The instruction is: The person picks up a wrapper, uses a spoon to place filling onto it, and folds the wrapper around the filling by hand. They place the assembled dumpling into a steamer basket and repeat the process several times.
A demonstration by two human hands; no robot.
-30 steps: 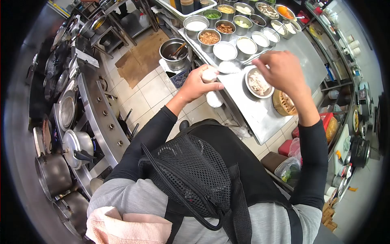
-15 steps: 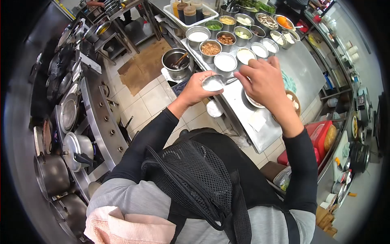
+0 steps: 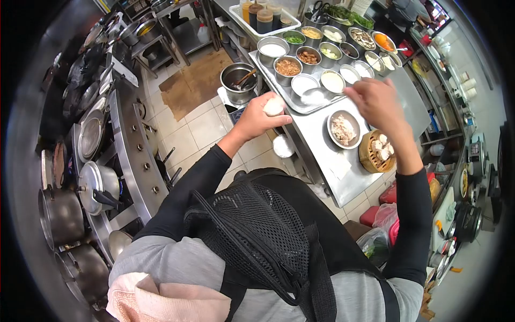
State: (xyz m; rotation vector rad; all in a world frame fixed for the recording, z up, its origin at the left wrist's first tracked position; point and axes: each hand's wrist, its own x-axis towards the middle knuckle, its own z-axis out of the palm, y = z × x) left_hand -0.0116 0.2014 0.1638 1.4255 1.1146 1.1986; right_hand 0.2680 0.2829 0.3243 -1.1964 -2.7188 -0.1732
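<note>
My left hand (image 3: 256, 117) is closed around a small, rounded, whitish thing (image 3: 274, 106) whose kind I cannot make out. It is raised beside the steel table's left edge. My right hand (image 3: 378, 104), smeared by motion, grips a metal spoon (image 3: 314, 96), also blurred, over the front of a tray of steel containers. Under the right hand stands a metal bowl (image 3: 331, 135) of pale shredded food. Beside it a round bamboo steamer (image 3: 370, 164) holds several whitish pieces. The nearest tray containers hold white contents (image 3: 304, 85) and a cream-coloured one (image 3: 333, 82).
More containers of chopped ingredients (image 3: 288, 67) fill the metal table (image 3: 322, 153). Sauce bottles (image 3: 265, 21) stand in a white tray. A steel pot (image 3: 238, 96) with utensils sits left of the table. Stove and lidded pot (image 3: 99, 188) line the left; shelves line the right.
The spoon has moved right, away from my left hand, over the tray. My right hand has shifted right and slightly down, uncovering the bowl and steamer. The view has shifted slightly.
</note>
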